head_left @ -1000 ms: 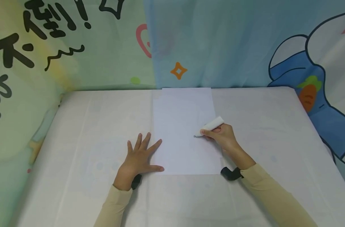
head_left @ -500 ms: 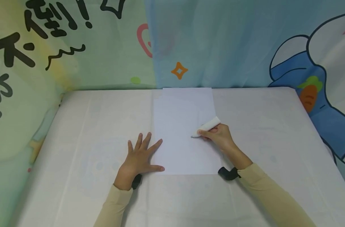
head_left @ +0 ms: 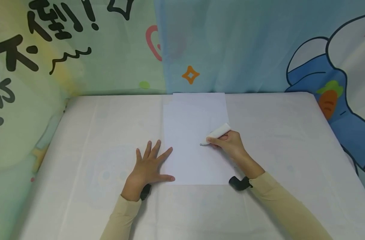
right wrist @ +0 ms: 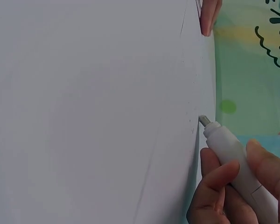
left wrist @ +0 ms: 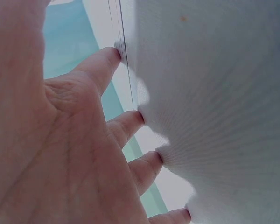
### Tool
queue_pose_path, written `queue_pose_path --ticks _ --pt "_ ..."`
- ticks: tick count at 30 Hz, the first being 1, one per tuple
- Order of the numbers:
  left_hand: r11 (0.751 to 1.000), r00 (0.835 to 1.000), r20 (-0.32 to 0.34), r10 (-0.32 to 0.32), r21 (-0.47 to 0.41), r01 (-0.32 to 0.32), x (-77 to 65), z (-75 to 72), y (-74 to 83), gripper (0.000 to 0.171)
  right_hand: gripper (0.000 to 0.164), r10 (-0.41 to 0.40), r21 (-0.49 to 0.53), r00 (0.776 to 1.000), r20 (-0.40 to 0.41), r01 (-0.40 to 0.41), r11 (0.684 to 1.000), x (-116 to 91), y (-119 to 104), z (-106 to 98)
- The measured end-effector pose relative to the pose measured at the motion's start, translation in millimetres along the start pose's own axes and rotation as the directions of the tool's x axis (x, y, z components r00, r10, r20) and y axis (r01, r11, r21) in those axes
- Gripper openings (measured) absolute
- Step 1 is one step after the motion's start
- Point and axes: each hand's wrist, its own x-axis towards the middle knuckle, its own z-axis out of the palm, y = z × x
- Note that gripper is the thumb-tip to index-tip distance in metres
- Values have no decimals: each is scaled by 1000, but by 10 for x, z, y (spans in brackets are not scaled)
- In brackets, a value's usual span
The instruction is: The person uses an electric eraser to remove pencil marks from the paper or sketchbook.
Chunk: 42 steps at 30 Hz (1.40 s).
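Note:
White paper [head_left: 194, 113] lies at the middle of the table, reaching its far edge. The right hand [head_left: 230, 143] pinches a thick white pen [head_left: 219, 132] between thumb and fingers. Tilted, the pen has its grey metal tip at the paper, right of the sheet's middle. In the right wrist view the white pen [right wrist: 233, 156] shows a stepped collar behind that tip. The left hand [head_left: 147, 166] lies spread at the paper's lower left, its thumb and index fingertip at the left edge. In the left wrist view the left hand's fingertips [left wrist: 156, 158] press down on the white surface.
A white cloth [head_left: 104, 133] covers the table. Behind it hangs a printed curtain [head_left: 245, 46] with cartoon figures and black lettering. A black wrist device [head_left: 239, 183] sits under the right sleeve [head_left: 285, 203], and another black device [head_left: 145, 192] is at the left wrist.
The right hand has slid slightly left with the pen, its tip staying close to the paper. The left hand keeps its place on the paper's edge.

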Motion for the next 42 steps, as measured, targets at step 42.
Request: queue_pose_path --ticks 42 --pt "1000 1000 -6 7 5 -7 -9 -17 17 94 31 -3 -5 1000 9 3 1000 -1 -9 -1"
